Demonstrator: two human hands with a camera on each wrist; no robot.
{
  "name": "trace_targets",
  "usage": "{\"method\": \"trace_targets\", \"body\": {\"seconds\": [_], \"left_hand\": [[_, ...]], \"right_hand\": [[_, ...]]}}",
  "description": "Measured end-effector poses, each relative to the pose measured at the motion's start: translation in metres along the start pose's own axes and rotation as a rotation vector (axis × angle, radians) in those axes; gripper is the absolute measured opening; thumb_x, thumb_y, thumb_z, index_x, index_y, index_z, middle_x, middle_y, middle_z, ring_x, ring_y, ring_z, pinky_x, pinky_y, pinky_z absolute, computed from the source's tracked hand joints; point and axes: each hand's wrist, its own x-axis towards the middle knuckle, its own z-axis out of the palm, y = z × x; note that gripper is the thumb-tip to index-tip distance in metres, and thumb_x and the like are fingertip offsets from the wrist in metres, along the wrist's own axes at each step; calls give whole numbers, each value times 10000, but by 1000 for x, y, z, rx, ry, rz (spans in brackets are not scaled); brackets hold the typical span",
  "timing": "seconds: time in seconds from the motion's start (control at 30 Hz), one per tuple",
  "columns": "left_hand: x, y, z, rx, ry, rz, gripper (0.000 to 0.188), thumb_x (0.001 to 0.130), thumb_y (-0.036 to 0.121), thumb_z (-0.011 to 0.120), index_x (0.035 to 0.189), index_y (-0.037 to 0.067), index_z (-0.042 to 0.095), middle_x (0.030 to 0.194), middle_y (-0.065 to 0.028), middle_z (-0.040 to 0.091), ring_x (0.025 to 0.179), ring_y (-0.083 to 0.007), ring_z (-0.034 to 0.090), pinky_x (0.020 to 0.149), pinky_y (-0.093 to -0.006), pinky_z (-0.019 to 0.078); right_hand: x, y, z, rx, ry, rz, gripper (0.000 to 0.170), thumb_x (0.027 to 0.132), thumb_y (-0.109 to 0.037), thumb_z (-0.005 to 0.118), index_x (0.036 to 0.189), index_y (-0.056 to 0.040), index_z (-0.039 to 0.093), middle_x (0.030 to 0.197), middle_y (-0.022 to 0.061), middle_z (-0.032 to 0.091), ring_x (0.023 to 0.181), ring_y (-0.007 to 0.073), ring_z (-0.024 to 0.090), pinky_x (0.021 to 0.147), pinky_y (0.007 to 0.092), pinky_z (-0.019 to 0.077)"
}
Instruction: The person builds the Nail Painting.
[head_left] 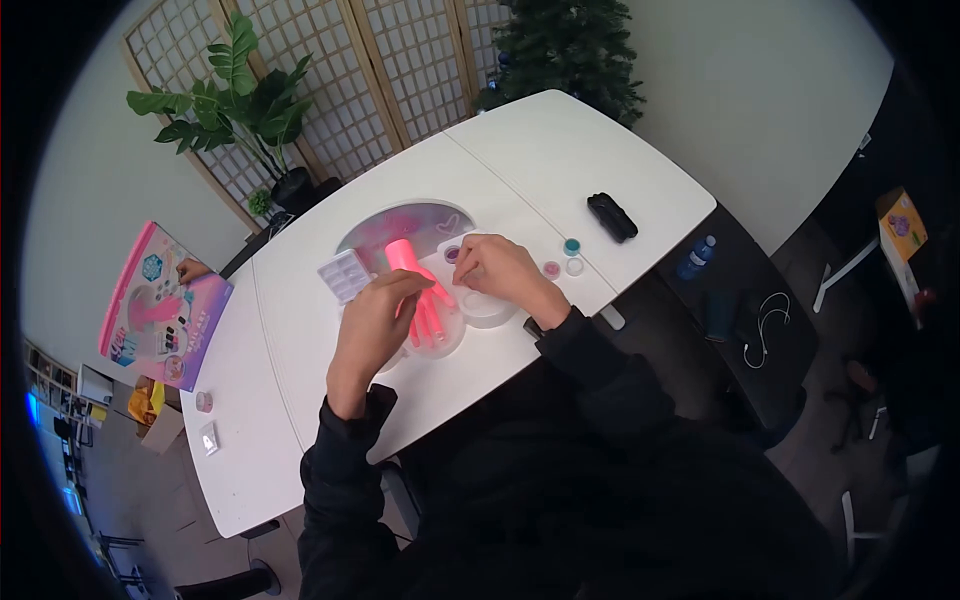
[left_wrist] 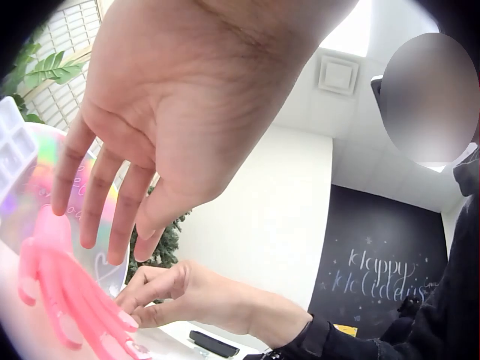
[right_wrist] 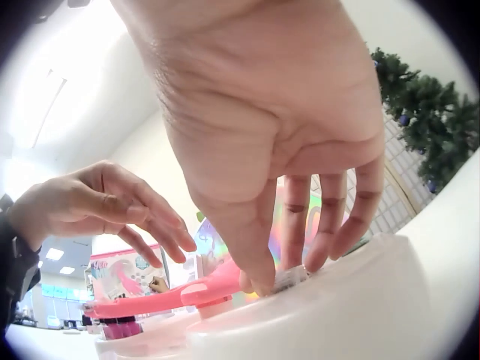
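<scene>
A pink model hand (head_left: 399,256) lies over a pale round base (head_left: 447,345), its fingers toward the near table edge. Above it hovers my left hand (head_left: 372,322), fingers loosely extended; the left wrist view shows nothing held in that hand (left_wrist: 172,112). My right hand (head_left: 503,269) reaches down beside the model hand, over a white round tub (head_left: 488,312). In the right wrist view its thumb and fingertips pinch a small clear ridged piece (right_wrist: 291,278) above the white tub (right_wrist: 337,315). A pot of purple glitter (head_left: 452,254) stands close to those fingers.
A white compartment tray (head_left: 345,275) and an iridescent backboard (head_left: 375,225) stand behind. Teal (head_left: 571,246) and pink (head_left: 551,270) pots sit to the right, with a black case (head_left: 612,217) farther off. The product box (head_left: 165,305) stands at left.
</scene>
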Motion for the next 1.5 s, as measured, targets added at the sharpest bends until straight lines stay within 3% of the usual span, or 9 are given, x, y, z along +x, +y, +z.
{"method": "trace_targets", "body": {"seconds": [0.13, 0.2, 0.3, 0.37, 0.5, 0.8, 0.87, 1.33, 1.5], "left_hand": [[-1, -7, 0, 19, 36, 0, 205, 918, 55, 642, 1080, 82, 765, 1104, -78, 746, 1029, -319, 695, 832, -420, 562], [-6, -9, 2, 31, 33, -12, 201, 915, 64, 650, 1078, 84, 767, 1108, -75, 746, 1033, -316, 694, 834, -420, 563], [-4, -12, 6, 53, 31, 30, 201, 908, 71, 659, 1074, 88, 770, 1117, -67, 746, 1045, -310, 691, 840, -421, 567], [-3, -11, 8, 50, 5, -23, 201, 905, 78, 671, 1082, 70, 767, 1140, -90, 739, 1071, -333, 678, 894, -417, 543], [-3, -17, 12, 75, 27, -13, 208, 902, 77, 673, 1086, 82, 770, 1140, -82, 739, 1060, -326, 681, 877, -413, 549], [-4, -14, 4, 59, 22, -60, 203, 909, 80, 672, 1087, 96, 768, 1112, -71, 736, 1025, -313, 684, 834, -409, 559], [-4, -16, 8, 71, 35, -26, 194, 914, 90, 678, 1087, 94, 764, 1094, -64, 736, 1012, -313, 687, 824, -409, 560], [-4, -13, 11, 88, 32, -70, 201, 923, 144, 720, 1116, 113, 767, 1338, -79, 636, 1044, -312, 705, 857, -417, 577], [-6, -9, 12, 69, 62, -82, 207, 915, 128, 732, 1116, 102, 772, 1407, -90, 584, 1073, -317, 701, 875, -428, 577]], "right_hand": [[-12, 17, -39, 221, 114, 125, 218, 792, -12, 746, 963, -121, 826, 1031, 42, 752, 973, 251, 714, 794, 395, 564], [-21, 16, -65, 72, 178, 533, 208, 794, -28, 758, 971, -115, 823, 1014, 75, 756, 932, 284, 723, 784, 408, 573], [-38, 54, -67, -362, 334, 398, 200, 768, -8, 751, 913, -125, 824, 928, 142, 762, 898, 311, 738, 775, 386, 585], [-38, 69, -67, -414, 193, 689, 217, 748, -12, 766, 928, -121, 822, 957, 156, 762, 925, 344, 733, 785, 396, 591], [-32, 102, -46, -372, 206, 631, 215, 754, -59, 803, 968, -78, 809, 970, 144, 775, 868, 329, 752, 762, 401, 600], [-6, 28, -35, 189, 221, 98, 249, 700, -43, 827, 939, 0, 775, 925, 159, 732, 840, 314, 728, 759, 390, 589], [-7, 26, -24, 127, 69, 11, 287, 746, -29, 817, 1029, -8, 774, 978, 117, 733, 829, 226, 708, 749, 322, 589], [-31, 18, -35, 53, 114, 102, 248, 759, -15, 803, 1003, 4, 768, 1068, 143, 698, 915, 346, 688, 809, 416, 564], [-57, 48, -30, -367, 135, 351, 183, 736, 14, 774, 914, -25, 769, 1029, 179, 712, 884, 378, 699, 755, 455, 559]]}}
